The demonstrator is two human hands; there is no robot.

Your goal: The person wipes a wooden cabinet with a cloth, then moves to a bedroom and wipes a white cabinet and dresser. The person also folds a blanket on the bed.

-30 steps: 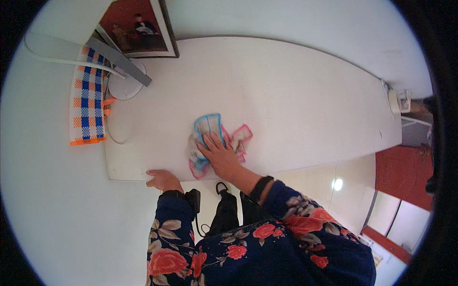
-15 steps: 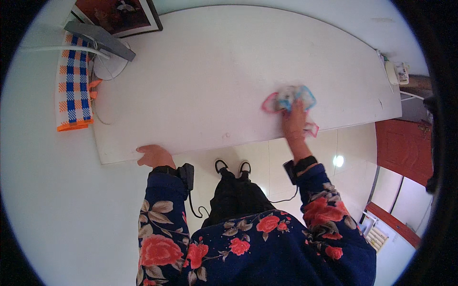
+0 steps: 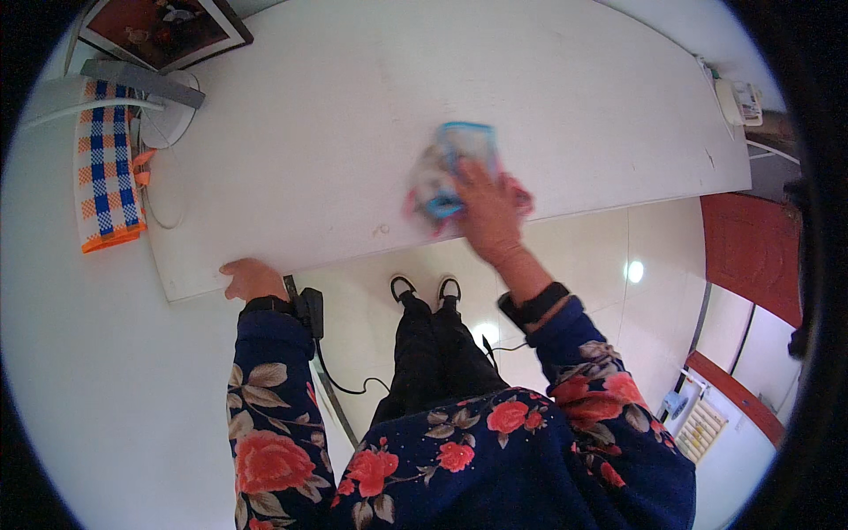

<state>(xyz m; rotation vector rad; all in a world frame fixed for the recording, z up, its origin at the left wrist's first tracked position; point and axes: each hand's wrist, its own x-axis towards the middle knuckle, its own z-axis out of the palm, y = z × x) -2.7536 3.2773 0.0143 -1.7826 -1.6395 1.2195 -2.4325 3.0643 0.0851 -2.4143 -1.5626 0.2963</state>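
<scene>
My right hand (image 3: 488, 212) presses a crumpled cloth (image 3: 435, 172), pale with blue and pink edging, against the white tabletop (image 3: 574, 97). The cloth is blurred by motion and bunches out in front of and beside the fingers. It lies near the middle of the table's front edge. My left hand (image 3: 253, 278) rests on that edge near the left corner, with no object in it. Its visible fingers point left and stand apart; part of the hand is hidden from above.
At the back left stand a framed picture (image 3: 163, 35) and a white lamp base (image 3: 168, 119) with a grey bar. A checked towel (image 3: 108, 168) hangs at the left. A white item (image 3: 738, 102) sits by the right end. A reddish-brown door (image 3: 751, 256) is at the right.
My right hand has slid the cloth to the left across the tabletop. My left hand stays at the front edge. The whole view has shifted slightly.
</scene>
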